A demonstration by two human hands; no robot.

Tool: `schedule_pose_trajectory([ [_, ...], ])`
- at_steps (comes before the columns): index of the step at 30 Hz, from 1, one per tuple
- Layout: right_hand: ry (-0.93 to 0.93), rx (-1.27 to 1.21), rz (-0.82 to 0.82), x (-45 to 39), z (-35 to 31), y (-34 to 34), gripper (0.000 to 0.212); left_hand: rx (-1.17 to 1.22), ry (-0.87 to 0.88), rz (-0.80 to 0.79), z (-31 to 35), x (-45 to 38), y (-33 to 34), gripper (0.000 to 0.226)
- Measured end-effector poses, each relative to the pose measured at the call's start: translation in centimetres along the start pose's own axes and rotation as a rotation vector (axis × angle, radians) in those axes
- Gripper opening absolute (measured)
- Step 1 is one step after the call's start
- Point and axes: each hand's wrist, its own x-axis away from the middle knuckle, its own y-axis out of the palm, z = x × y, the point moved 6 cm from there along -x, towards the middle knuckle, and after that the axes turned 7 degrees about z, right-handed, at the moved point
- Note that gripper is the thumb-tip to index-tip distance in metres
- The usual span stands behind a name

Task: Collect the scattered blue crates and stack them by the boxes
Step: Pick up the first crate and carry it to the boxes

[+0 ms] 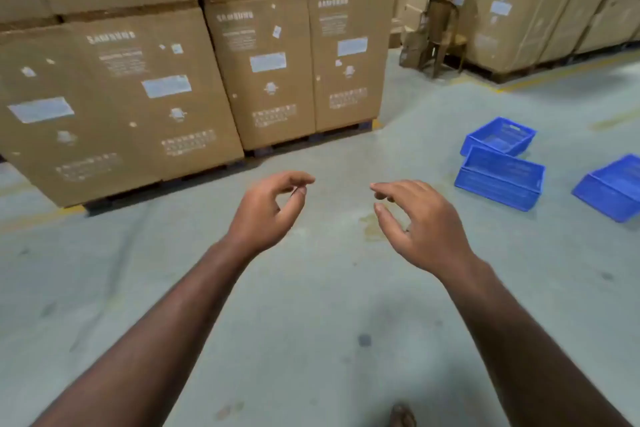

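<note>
Two hands hang mid-frame over the floor [311, 288], holding nothing: left hand [266, 211] loosely curled, right hand [419, 222] relaxed. Three empty crates [500, 177] lie scattered at right; boxes [114, 97] fill the upper left.

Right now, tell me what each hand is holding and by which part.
Nothing is held. The left hand and right hand hover empty over the floor, fingers loosely curled. The blue crates lie untouched to the right.

grey concrete floor [311, 288], brown chair [445, 35]
</note>
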Motion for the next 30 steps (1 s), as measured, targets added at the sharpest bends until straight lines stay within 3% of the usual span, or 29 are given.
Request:
schedule_pose_trajectory([
  [8,0.327,0.091,-0.024,4.0,21.0,-3.4,0.023,0.116,-0.224,-0.159,-2.4,-4.0,21.7,0.022],
  [14,0.491,0.106,-0.042,3.0,33.2,-5.6,0.022,0.244,-0.295,-0.239,-2.1,-10.2,34.9,0.021],
  [19,0.782,-0.001,0.055,0.3,43.2,-3.3,0.019,0.286,-0.299,-0.308,-4.7,-16.5,44.6,0.022],
  [24,0.92,0.013,-0.047,-2.9,56.1,1.9,0.02,0.322,-0.39,-0.304,-11.2,-25.0,53.9,0.022],
  [30,1.045,0.0,-0.045,-7.4,69.1,3.4,0.024,0.301,-0.458,-0.496,-16.7,-35.6,64.4,0.02],
])
